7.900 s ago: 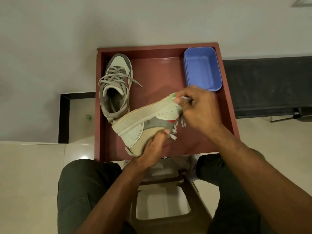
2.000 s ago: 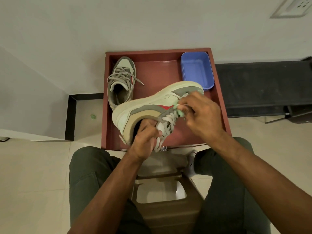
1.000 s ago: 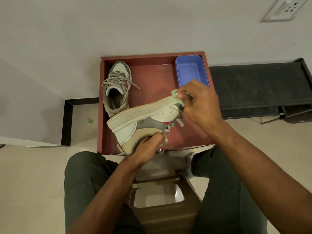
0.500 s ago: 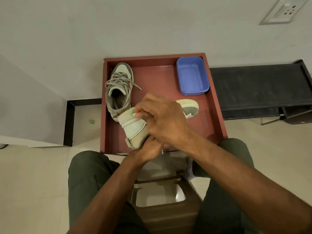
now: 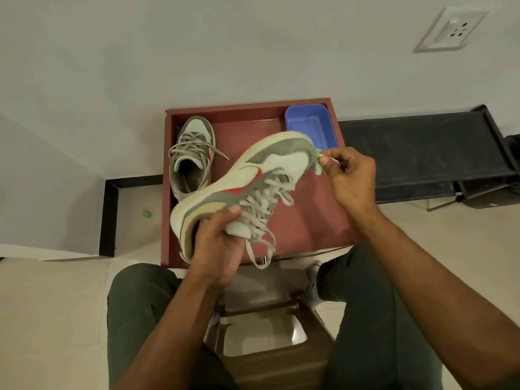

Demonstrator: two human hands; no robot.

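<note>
While the left hand [image 5: 216,249] grips its collar, the sneaker [image 5: 270,161] points away

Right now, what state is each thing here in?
Held sneaker, lifted off the red tray, tilted, laces loose and dangling.
Left hand, grips that sneaker at its heel end.
Right hand, pinches the green scrubber.
Green scrubber, at the held sneaker's toe tip.
Second sneaker, upright in the tray, lace ends untied.
Blue tub, lidless, in the tray's far right corner.
</note>
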